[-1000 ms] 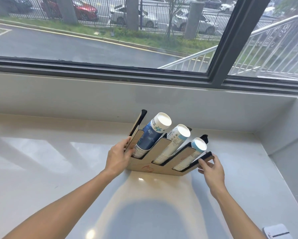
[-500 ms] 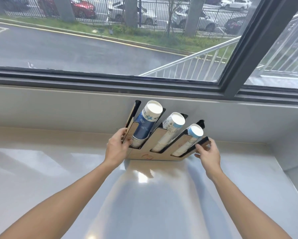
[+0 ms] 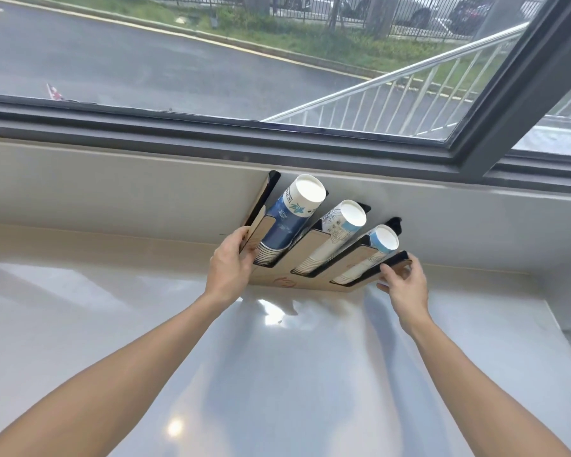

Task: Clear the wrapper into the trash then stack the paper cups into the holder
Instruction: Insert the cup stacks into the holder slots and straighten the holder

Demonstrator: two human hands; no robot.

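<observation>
A wooden cup holder point(image 3: 310, 252) with black edges stands on the white counter against the back wall. It holds three slanted stacks of paper cups: a dark blue stack point(image 3: 287, 222) on the left, a white patterned stack point(image 3: 335, 235) in the middle and a light blue stack point(image 3: 373, 250) on the right. My left hand point(image 3: 228, 265) grips the holder's left end. My right hand point(image 3: 404, 286) grips its right end. No wrapper or trash bin is in view.
The glossy white counter point(image 3: 277, 374) stretches toward me between my forearms. A low white wall point(image 3: 145, 186) and a dark window frame point(image 3: 211, 127) rise behind the holder. The counter ends at a side wall point(image 3: 561, 291) on the right.
Both hands have pushed the holder away from me until it rests against the back wall. The view has tilted up and the white object at the lower right has left the frame.
</observation>
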